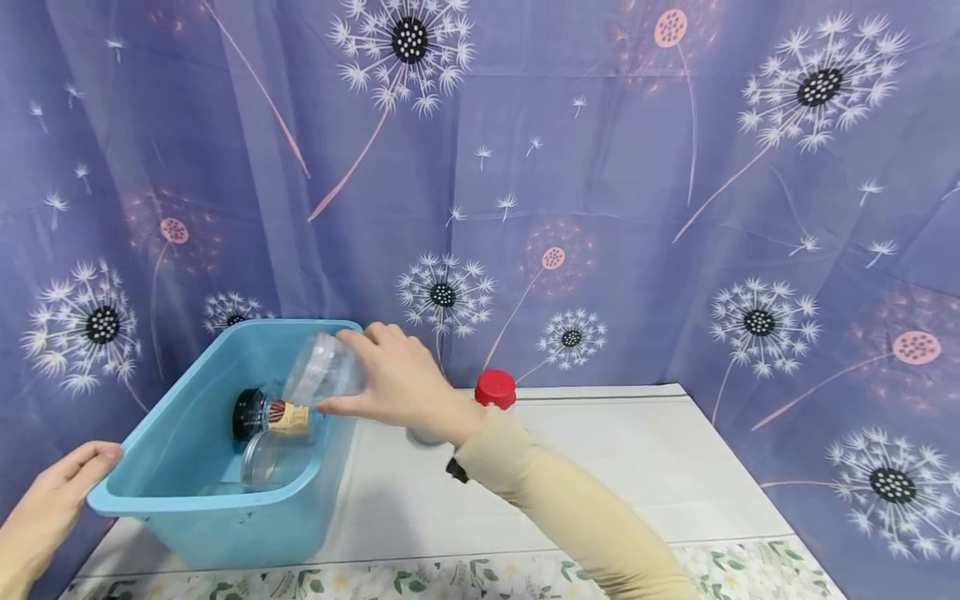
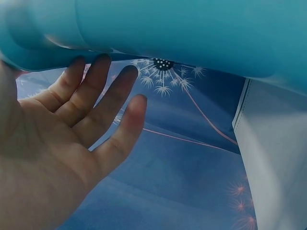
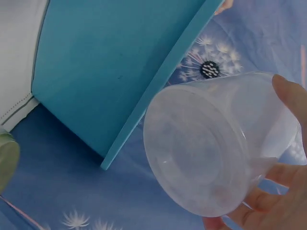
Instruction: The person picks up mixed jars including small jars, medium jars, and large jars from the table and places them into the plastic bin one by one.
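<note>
My right hand holds a clear plastic jar tilted over the right side of a blue tub. In the right wrist view, the round end of the jar faces the camera, with thumb and fingers around its side. My left hand grips the tub's near left rim; the left wrist view shows its fingers reaching up under that rim. Inside the tub lie a black-lidded jar with a yellow label and another clear jar. Something clear near the tub's front wall is partly hidden.
Behind my right wrist stands a red-lidded container, its body mostly covered by the sleeve. A small rounded object shows under the hand. The white table has a floral front strip, and purple dandelion curtains surround it.
</note>
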Demonstrator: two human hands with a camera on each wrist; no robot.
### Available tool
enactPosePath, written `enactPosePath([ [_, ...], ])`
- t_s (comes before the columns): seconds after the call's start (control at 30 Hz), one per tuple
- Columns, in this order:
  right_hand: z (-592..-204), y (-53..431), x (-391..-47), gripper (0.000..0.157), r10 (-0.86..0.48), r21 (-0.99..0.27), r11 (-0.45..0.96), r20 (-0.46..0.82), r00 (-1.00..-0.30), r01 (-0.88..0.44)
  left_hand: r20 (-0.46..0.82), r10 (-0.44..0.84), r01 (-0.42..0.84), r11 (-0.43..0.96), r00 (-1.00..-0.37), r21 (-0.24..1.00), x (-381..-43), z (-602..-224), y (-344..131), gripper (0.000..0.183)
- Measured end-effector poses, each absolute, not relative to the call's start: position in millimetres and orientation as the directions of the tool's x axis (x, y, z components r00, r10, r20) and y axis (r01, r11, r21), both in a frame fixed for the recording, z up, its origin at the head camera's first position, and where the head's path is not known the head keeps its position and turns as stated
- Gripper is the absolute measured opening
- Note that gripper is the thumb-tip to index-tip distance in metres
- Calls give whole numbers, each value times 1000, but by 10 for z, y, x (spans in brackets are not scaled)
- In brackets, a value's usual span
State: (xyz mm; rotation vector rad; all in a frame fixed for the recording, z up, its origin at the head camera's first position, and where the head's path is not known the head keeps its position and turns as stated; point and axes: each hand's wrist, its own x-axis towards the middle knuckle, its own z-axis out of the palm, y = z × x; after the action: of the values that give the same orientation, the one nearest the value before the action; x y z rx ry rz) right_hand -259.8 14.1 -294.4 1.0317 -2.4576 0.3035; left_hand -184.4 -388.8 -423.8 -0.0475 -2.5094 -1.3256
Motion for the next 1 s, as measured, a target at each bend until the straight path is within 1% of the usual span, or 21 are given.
enactPosePath([
  [0.17, -2800, -209, -2582, 84, -675, 85, 691, 431, -599, -718, 289, -109, 180, 561, -951, 808, -1869, -4292, -3954, 22],
  [0.33, -2733, -501, -2567, 87, -701, 139, 696, 344, -625, -704, 309, -132, 192, 545, -942, 816, -1898, -4398, -4031, 23],
  [0.5, -2696, -732, -2544, 87, -685, 133, 723, 271, -677, -678, 361, -133, 245, 521, -923, 818, -1846, -4356, -4018, 33],
  [0.63, -2672, -880, -2545, 88, -661, 124, 749, 215, -719, -651, 356, -148, 235, 518, -922, 823, -1807, -4271, -3949, 38],
  [0.8, -2701, -1016, -2590, 90, -645, 122, 764, 162, -746, -634, 349, -158, 229, 504, -924, 833, -1788, -4214, -3894, 43],
  [1.0, -2830, -1123, -2666, 89, -633, 147, 773, 117, -765, -617, 355, -120, 256, 490, -927, 833, -1786, -4281, -3903, 41],
])
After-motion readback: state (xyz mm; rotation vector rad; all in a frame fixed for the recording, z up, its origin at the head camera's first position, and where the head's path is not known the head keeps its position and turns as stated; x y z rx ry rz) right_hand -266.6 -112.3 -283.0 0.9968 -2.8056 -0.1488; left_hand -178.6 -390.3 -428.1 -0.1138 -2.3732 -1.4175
